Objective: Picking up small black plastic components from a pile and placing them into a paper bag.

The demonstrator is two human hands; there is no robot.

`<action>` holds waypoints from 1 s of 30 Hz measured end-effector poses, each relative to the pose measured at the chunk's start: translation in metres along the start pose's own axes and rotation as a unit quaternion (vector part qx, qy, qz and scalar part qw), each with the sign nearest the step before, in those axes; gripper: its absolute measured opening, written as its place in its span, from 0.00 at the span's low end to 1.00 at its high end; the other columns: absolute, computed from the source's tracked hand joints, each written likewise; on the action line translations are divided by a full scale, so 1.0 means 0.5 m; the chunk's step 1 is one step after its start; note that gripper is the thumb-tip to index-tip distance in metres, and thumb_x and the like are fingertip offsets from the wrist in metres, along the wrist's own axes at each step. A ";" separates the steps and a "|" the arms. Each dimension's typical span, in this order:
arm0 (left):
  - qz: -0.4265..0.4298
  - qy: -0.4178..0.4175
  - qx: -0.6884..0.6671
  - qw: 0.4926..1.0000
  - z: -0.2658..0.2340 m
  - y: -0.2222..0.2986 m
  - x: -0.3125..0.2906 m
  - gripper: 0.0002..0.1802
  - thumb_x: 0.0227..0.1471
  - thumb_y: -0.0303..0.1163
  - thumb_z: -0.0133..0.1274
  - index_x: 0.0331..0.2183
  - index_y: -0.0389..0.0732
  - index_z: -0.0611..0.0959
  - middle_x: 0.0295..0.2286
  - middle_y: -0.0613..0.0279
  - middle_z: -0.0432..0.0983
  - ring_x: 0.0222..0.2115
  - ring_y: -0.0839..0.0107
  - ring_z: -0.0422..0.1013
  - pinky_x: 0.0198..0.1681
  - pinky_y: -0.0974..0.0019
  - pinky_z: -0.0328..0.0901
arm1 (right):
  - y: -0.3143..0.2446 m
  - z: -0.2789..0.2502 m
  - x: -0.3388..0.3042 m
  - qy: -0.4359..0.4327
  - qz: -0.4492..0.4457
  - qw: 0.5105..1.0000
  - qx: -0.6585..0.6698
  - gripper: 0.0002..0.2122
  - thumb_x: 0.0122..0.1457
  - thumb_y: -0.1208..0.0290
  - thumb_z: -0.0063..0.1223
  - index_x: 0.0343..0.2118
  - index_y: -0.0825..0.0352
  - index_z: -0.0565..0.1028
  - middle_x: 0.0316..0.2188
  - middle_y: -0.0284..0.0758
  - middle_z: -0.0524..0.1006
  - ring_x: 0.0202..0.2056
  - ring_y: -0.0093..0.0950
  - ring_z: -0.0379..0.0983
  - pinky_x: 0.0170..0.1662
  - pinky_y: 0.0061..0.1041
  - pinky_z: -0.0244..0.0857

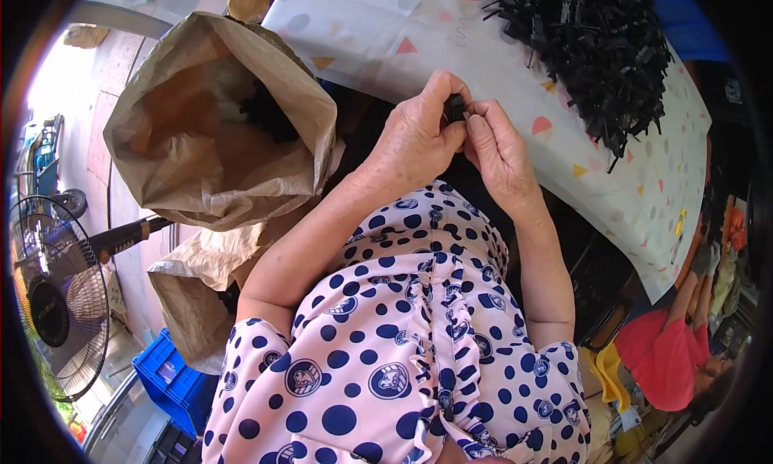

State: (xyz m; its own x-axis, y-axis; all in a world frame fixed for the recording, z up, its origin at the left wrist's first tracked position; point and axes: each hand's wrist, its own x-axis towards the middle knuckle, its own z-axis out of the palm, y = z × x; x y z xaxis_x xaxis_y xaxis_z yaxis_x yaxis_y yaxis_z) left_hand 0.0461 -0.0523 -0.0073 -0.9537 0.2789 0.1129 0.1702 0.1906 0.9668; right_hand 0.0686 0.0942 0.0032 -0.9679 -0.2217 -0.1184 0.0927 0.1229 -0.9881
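Note:
Both hands meet in front of my chest, just off the near edge of the table. Between them is a small black plastic part (454,108), mostly covered by fingers, so its exact kind does not show. My left hand (415,134) is curled round it, thumb and forefinger closed on its sides. From the other side, my right hand (501,151) pinches at its right end with thumb and fingertips. A large heap of similar black plastic parts (596,53) lies on the table's patterned white cloth (386,29), beyond my right hand.
Left of my arm stands an open tan woven sack (129,134) with some black parts inside. Another sack (189,303) sits below it. A standing fan (56,303) and a blue crate (173,379) are at far left. Another person in a red shirt (664,359) is at lower right.

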 end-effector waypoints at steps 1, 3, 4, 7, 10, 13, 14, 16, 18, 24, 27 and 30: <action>0.000 -0.005 0.003 1.000 0.002 0.005 0.000 0.14 0.46 0.20 0.50 0.37 0.39 0.67 0.24 0.50 0.73 0.26 0.52 0.72 0.30 0.59 0.66 | 0.000 -0.001 -0.003 0.008 0.007 1.000 -0.002 0.09 0.66 0.67 0.39 0.37 0.69 0.67 0.23 0.28 0.68 0.25 0.15 0.61 0.29 0.16 0.61; -0.027 -0.027 0.036 0.999 0.005 0.016 0.002 0.14 0.46 0.20 0.48 0.37 0.39 0.67 0.25 0.47 0.73 0.28 0.45 0.70 0.32 0.56 0.65 | 0.005 -0.005 -0.007 0.016 0.011 1.000 0.002 0.10 0.66 0.67 0.39 0.37 0.70 0.67 0.22 0.28 0.68 0.25 0.16 0.61 0.29 0.17 0.60; -0.026 -0.033 0.038 0.998 0.008 0.016 0.003 0.14 0.46 0.20 0.48 0.37 0.39 0.67 0.25 0.47 0.73 0.28 0.45 0.70 0.32 0.56 0.65 | 0.009 -0.008 -0.008 0.020 0.015 1.000 0.004 0.10 0.66 0.67 0.39 0.36 0.70 0.67 0.22 0.28 0.68 0.24 0.16 0.60 0.28 0.17 0.60; -0.012 -0.045 0.083 0.995 0.020 0.019 0.007 0.14 0.45 0.20 0.48 0.37 0.39 0.67 0.26 0.47 0.74 0.29 0.45 0.71 0.32 0.54 0.65 | 0.023 -0.013 -0.010 0.040 -0.001 0.999 -0.007 0.10 0.66 0.67 0.40 0.36 0.69 0.68 0.20 0.30 0.67 0.22 0.18 0.61 0.27 0.19 0.59; 0.021 -0.035 0.178 0.983 0.033 0.023 0.011 0.14 0.46 0.21 0.48 0.37 0.39 0.67 0.28 0.46 0.73 0.30 0.45 0.71 0.32 0.52 0.65 | 0.033 -0.016 -0.008 0.068 -0.003 0.996 -0.054 0.10 0.65 0.66 0.41 0.36 0.69 0.68 0.19 0.35 0.67 0.21 0.21 0.61 0.27 0.20 0.60; 0.070 0.008 0.227 0.971 0.047 0.016 0.018 0.15 0.45 0.20 0.49 0.38 0.41 0.68 0.25 0.47 0.71 0.28 0.44 0.68 0.32 0.57 0.66 | 0.048 -0.011 -0.002 0.107 -0.047 0.991 -0.058 0.10 0.65 0.65 0.41 0.37 0.68 0.68 0.18 0.38 0.67 0.21 0.23 0.62 0.27 0.21 0.60; 0.076 0.004 0.227 0.971 0.048 0.014 0.023 0.14 0.46 0.21 0.49 0.38 0.39 0.68 0.26 0.46 0.72 0.28 0.44 0.69 0.31 0.55 0.66 | 0.053 -0.012 0.000 0.110 -0.048 0.991 -0.056 0.10 0.65 0.65 0.41 0.37 0.68 0.68 0.18 0.38 0.67 0.21 0.23 0.62 0.27 0.21 0.60; 0.084 -0.002 0.228 0.970 0.051 0.014 0.027 0.14 0.47 0.22 0.48 0.38 0.38 0.68 0.27 0.46 0.72 0.28 0.43 0.69 0.31 0.52 0.65 | 0.060 -0.014 0.003 0.126 -0.042 0.991 -0.012 0.10 0.65 0.65 0.42 0.38 0.68 0.69 0.19 0.35 0.69 0.21 0.21 0.62 0.27 0.19 0.59; 0.022 0.003 0.126 0.992 0.052 0.015 0.029 0.15 0.49 0.23 0.50 0.41 0.39 0.69 0.26 0.53 0.73 0.24 0.53 0.71 0.28 0.61 0.67 | 0.055 -0.027 0.003 0.120 -0.053 0.991 0.013 0.11 0.65 0.64 0.40 0.39 0.67 0.69 0.20 0.30 0.67 0.19 0.16 0.59 0.23 0.15 0.54; -0.107 -0.066 -0.401 0.907 -0.004 0.038 0.034 0.21 0.58 0.28 0.47 0.53 0.41 0.67 0.30 0.62 0.72 0.26 0.76 0.67 0.30 0.77 0.61 | 0.048 -0.048 -0.002 0.106 -0.052 0.987 0.111 0.10 0.64 0.64 0.44 0.40 0.66 0.71 0.23 0.27 0.71 0.14 0.11 0.56 0.16 0.10 0.45; -0.145 -0.079 -0.422 0.891 -0.011 0.041 0.024 0.24 0.59 0.29 0.45 0.56 0.42 0.65 0.31 0.61 0.72 0.26 0.75 0.67 0.29 0.77 0.61 | 0.043 -0.054 -0.002 0.081 -0.043 0.984 0.153 0.10 0.62 0.65 0.48 0.40 0.66 0.72 0.24 0.29 0.74 0.13 0.11 0.57 0.14 0.10 0.45; -0.161 -0.115 -0.403 0.893 -0.021 0.033 0.017 0.24 0.60 0.31 0.44 0.57 0.41 0.64 0.30 0.63 0.71 0.24 0.76 0.67 0.26 0.77 0.60 | 0.032 -0.053 0.007 0.072 -0.028 0.977 0.200 0.10 0.60 0.65 0.51 0.39 0.67 0.73 0.24 0.30 0.75 0.13 0.12 0.57 0.14 0.10 0.45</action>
State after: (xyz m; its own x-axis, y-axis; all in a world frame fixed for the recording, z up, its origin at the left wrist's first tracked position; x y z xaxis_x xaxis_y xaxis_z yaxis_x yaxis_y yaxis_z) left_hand 0.0383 -0.0566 0.0119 -0.8295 0.5348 -0.1609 -0.4259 -0.4192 0.8018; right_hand 0.0603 0.1209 -0.0102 -0.9942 -0.0761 -0.0755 0.0940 -0.2792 -0.9556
